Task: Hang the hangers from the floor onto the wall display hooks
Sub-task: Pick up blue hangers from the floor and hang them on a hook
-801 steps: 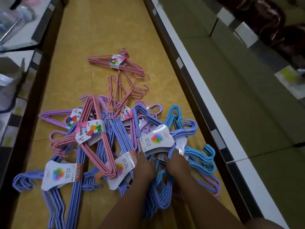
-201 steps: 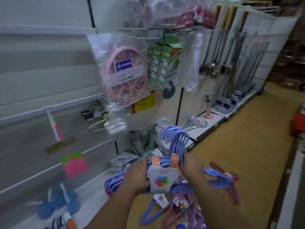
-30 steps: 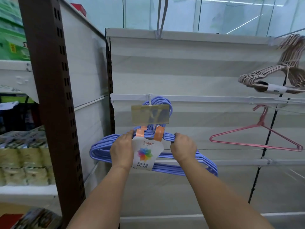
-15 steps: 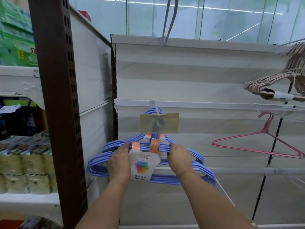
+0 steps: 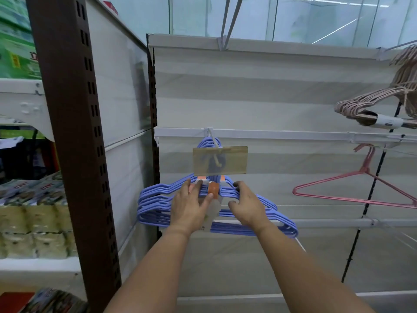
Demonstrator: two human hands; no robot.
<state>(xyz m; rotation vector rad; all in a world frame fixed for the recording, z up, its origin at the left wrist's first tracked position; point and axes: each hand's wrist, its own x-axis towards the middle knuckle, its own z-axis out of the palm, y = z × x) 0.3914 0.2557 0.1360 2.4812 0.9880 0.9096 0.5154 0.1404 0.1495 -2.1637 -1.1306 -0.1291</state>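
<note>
Hangers (image 5: pixel 155 206) now on hook (image 5: pixel 213 143), fingers (image 5: pixel 204 199) looser.

Soft, even daylight; slight blur, bowed edges

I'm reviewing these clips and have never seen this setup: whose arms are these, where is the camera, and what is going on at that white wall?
There is no machine here. A person wears a wide-angle camera on the head, so you see their own two bare arms reaching forward. They face a white shop display wall. A bundle of blue hangers hangs by its hooks on a wall hook behind a tan price tag. The left hand lies with fairly straight fingers on the bundle's paper label; the right hand curls over the bundle's shoulder. To the right hang a single pink hanger and, higher, a beige hanger bundle.
</note>
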